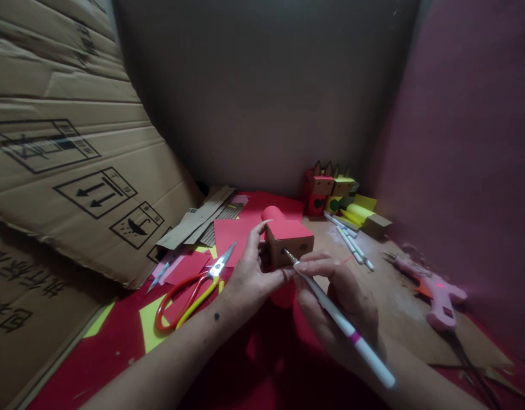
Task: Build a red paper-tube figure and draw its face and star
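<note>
Gripping a white marker (pixel 343 324), right-hand fingers (pixel 307 267) closed (tip against the cardboard box (pixel 290 242)).

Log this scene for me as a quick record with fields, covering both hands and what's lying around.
Left hand: steadying a red-topped cardboard box
Right hand: holding a white marker, tip at a dark spot on the box's front
Left side: red-and-yellow-handled scissors, large printed carton
Right side: pink glue gun, loose white pens
Back: red eared figure and yellow eared figure, upright
</note>
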The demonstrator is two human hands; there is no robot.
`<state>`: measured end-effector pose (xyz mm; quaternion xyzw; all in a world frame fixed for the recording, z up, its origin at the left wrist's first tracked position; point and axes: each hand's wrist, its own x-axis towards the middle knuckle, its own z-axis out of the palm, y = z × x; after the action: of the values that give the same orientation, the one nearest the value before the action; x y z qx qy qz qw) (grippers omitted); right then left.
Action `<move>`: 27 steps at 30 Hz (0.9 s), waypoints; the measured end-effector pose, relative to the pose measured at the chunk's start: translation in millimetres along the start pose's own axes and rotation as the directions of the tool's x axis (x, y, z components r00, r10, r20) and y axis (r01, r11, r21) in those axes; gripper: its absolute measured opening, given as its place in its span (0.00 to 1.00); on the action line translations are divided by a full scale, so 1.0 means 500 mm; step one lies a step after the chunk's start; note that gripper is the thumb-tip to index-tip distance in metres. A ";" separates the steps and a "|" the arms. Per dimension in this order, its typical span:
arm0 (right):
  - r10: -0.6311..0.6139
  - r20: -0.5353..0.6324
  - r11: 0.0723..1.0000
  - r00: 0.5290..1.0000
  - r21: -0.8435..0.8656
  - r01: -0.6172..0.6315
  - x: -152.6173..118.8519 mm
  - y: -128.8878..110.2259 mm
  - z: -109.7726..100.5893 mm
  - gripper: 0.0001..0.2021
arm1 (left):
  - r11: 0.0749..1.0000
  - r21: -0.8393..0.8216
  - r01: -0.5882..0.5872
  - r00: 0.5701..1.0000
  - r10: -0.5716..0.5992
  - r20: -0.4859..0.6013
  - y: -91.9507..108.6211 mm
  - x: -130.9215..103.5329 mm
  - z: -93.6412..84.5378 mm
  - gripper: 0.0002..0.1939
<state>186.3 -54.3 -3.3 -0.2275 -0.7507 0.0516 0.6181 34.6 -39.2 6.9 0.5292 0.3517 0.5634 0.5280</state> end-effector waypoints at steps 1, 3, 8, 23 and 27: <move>-0.003 -0.003 1.000 1.000 0.010 0.003 0.000 0.001 0.000 0.13 | 1.000 -0.001 0.000 1.000 0.000 0.000 -0.001 0.000 0.000 0.43; -0.006 -0.001 1.000 1.000 0.024 0.006 0.001 0.000 0.001 0.13 | 1.000 0.003 -0.005 1.000 0.005 0.000 -0.002 0.001 -0.001 0.43; 0.013 0.019 1.000 1.000 0.014 -0.013 0.004 -0.005 -0.002 0.13 | 1.000 0.021 -0.007 1.000 0.007 0.004 -0.004 0.003 -0.001 0.43; 0.001 0.067 1.000 0.998 0.024 -0.003 0.011 -0.010 -0.006 0.11 | 1.000 0.017 -0.015 1.000 0.015 0.017 -0.005 0.001 -0.002 0.42; 0.005 0.072 0.999 0.997 0.035 -0.007 0.009 -0.010 -0.006 0.11 | 0.999 0.025 -0.024 0.998 0.022 0.056 -0.002 0.000 -0.003 0.39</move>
<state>187.3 -57.6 3.4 -0.2170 -0.7707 0.0748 0.5945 33.6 -38.9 5.7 0.5555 0.3381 0.5499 0.5242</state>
